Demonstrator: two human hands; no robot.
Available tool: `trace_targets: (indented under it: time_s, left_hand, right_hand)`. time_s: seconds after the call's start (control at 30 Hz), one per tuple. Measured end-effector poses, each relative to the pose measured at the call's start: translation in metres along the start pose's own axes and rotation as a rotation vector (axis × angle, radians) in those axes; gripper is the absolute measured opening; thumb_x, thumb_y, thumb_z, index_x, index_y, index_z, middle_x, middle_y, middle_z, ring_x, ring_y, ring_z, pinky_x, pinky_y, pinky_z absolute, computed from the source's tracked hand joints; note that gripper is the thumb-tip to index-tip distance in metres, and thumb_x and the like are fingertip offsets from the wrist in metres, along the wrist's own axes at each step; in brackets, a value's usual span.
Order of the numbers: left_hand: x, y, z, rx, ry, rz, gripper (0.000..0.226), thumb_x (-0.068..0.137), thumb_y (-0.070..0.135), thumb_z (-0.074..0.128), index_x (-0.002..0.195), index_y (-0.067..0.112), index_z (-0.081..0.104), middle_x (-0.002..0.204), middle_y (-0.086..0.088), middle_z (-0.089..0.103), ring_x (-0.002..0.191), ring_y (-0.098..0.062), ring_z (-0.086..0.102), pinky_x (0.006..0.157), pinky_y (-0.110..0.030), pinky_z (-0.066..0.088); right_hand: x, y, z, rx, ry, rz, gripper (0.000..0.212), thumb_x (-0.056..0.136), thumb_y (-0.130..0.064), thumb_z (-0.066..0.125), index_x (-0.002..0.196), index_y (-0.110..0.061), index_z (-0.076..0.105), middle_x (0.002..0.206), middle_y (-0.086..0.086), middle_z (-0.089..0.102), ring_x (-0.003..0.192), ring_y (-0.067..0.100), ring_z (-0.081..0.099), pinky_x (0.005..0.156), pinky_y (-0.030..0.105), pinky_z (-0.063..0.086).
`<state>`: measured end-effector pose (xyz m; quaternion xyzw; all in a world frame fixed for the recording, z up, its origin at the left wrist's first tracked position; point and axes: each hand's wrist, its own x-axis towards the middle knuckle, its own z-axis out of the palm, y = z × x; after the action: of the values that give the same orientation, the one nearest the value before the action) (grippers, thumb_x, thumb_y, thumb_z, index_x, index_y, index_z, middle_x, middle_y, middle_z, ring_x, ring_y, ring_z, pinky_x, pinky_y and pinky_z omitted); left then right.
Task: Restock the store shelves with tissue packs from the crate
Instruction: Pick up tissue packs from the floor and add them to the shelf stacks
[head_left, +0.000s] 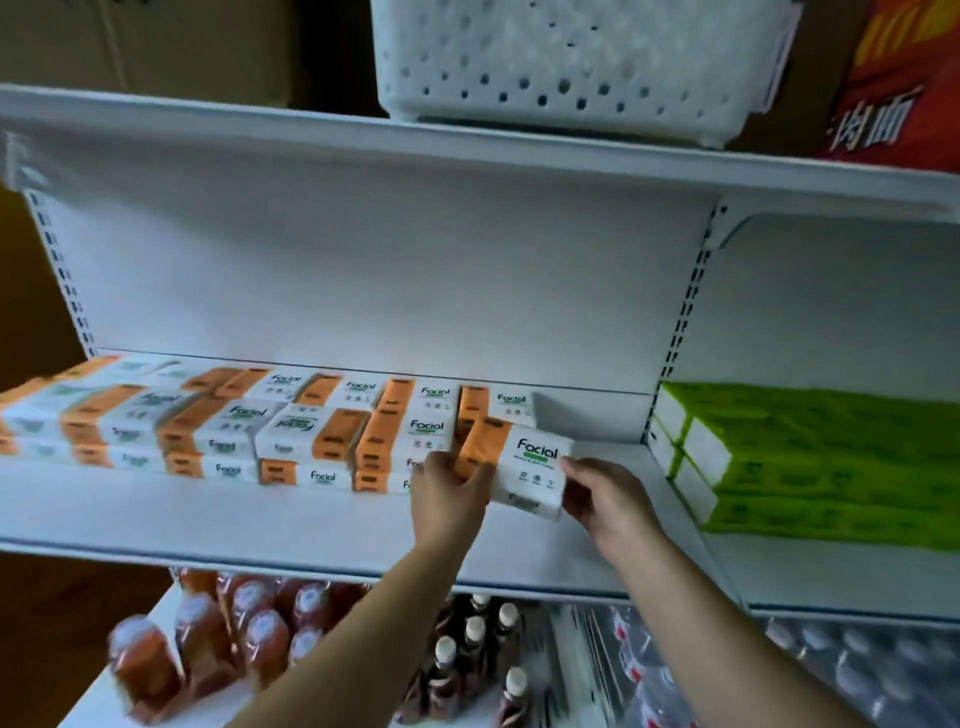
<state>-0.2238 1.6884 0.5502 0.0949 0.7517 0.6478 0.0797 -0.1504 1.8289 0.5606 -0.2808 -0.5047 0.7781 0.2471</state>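
An orange and white Facial tissue pack (522, 464) is held between both hands just above the white middle shelf (260, 525), at the right end of the rows. My left hand (451, 491) grips its orange left end and my right hand (602, 496) grips its white right end. Several matching tissue packs (291, 431) lie stacked in rows along the back of the shelf to the left. No crate on the floor is in view.
Green tissue packs (810, 462) fill the bay to the right, past a slotted upright (685, 312). A white perforated basket (571, 62) and a red box (898, 83) stand on the shelf above. Bottles (260, 639) crowd the shelf below.
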Motion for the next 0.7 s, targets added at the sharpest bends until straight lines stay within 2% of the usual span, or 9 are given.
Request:
trace_targets:
  time_s: [0.03,0.1,0.17,0.2,0.27,0.33,0.43,0.57,0.7]
  left_hand:
    - [0.005,-0.001,0.001,0.099,-0.004,0.018,0.039,0.059,0.053,0.055,0.085,0.024,0.056,0.097,-0.01,0.062,0.083,-0.03,0.066,0.078,-0.047,0.055]
    - [0.013,0.006,0.002,0.256,-0.02,0.068,0.035,0.074,0.041,0.058,0.098,0.015,0.062,0.107,-0.01,0.057,0.09,-0.032,0.063,0.085,-0.036,0.051]
    - [0.021,0.011,0.003,0.411,-0.041,0.126,0.026,0.084,0.024,0.058,0.103,0.007,0.061,0.111,-0.011,0.05,0.094,-0.032,0.057,0.08,-0.026,0.042]
    - [0.027,0.01,0.005,0.474,-0.047,0.153,0.025,0.085,0.021,0.058,0.105,0.006,0.06,0.113,-0.011,0.048,0.093,-0.032,0.057,0.077,-0.026,0.04]
    - [0.035,0.006,0.008,0.579,-0.083,0.192,0.034,0.084,0.025,0.062,0.113,0.008,0.055,0.117,-0.011,0.044,0.095,-0.032,0.058,0.082,-0.029,0.044]
    - [0.039,0.004,0.009,0.674,-0.135,0.221,0.04,0.086,0.029,0.062,0.119,0.009,0.051,0.122,-0.009,0.041,0.101,-0.031,0.057,0.09,-0.034,0.047]
    - [0.046,-0.001,0.013,0.826,-0.171,0.286,0.031,0.091,0.027,0.055,0.117,0.01,0.054,0.126,-0.009,0.041,0.101,-0.033,0.058,0.087,-0.037,0.05]
    - [0.053,-0.003,0.018,0.867,-0.162,0.352,0.026,0.093,0.02,0.048,0.117,0.011,0.056,0.132,-0.008,0.039,0.099,-0.03,0.06,0.086,-0.036,0.052]
    - [0.051,-0.006,0.02,0.835,-0.145,0.367,0.026,0.092,0.015,0.047,0.116,0.01,0.055,0.132,-0.009,0.039,0.1,-0.032,0.06,0.087,-0.038,0.052]
  right_hand:
    - [0.005,0.001,0.002,-0.02,0.0,-0.009,0.01,0.08,0.007,0.062,0.085,-0.001,0.059,0.076,0.014,0.068,0.066,0.024,0.065,0.055,0.027,0.055]
    - [0.015,0.003,0.008,-0.075,-0.003,-0.031,0.016,0.079,0.013,0.059,0.085,-0.001,0.063,0.076,0.012,0.068,0.069,0.024,0.062,0.063,0.029,0.055]
    - [0.025,0.006,0.014,-0.15,0.003,-0.044,0.022,0.076,0.017,0.058,0.086,-0.001,0.066,0.084,0.016,0.067,0.073,0.025,0.062,0.075,0.034,0.052]
    - [0.03,0.007,0.015,-0.187,0.006,-0.042,0.024,0.074,0.018,0.058,0.083,-0.003,0.067,0.088,0.018,0.067,0.074,0.026,0.062,0.077,0.035,0.052]
    - [0.042,0.009,0.017,-0.254,0.024,-0.022,0.028,0.072,0.019,0.061,0.079,-0.008,0.067,0.09,0.017,0.067,0.072,0.025,0.062,0.074,0.033,0.052]
    - [0.052,0.011,0.02,-0.331,0.039,-0.012,0.029,0.071,0.018,0.064,0.086,-0.006,0.069,0.088,0.015,0.068,0.074,0.025,0.063,0.075,0.033,0.054]
    - [0.061,0.016,0.027,-0.43,0.079,-0.046,0.037,0.071,0.015,0.066,0.102,-0.004,0.069,0.089,0.011,0.068,0.082,0.026,0.065,0.083,0.038,0.054]
    - [0.07,0.021,0.032,-0.567,0.136,-0.157,0.033,0.07,0.006,0.069,0.099,-0.009,0.072,0.086,0.003,0.067,0.089,0.025,0.066,0.09,0.043,0.052]
    - [0.069,0.02,0.027,-0.646,0.115,-0.205,0.028,0.074,-0.003,0.068,0.098,-0.016,0.072,0.089,-0.002,0.066,0.093,0.021,0.064,0.082,0.03,0.049]
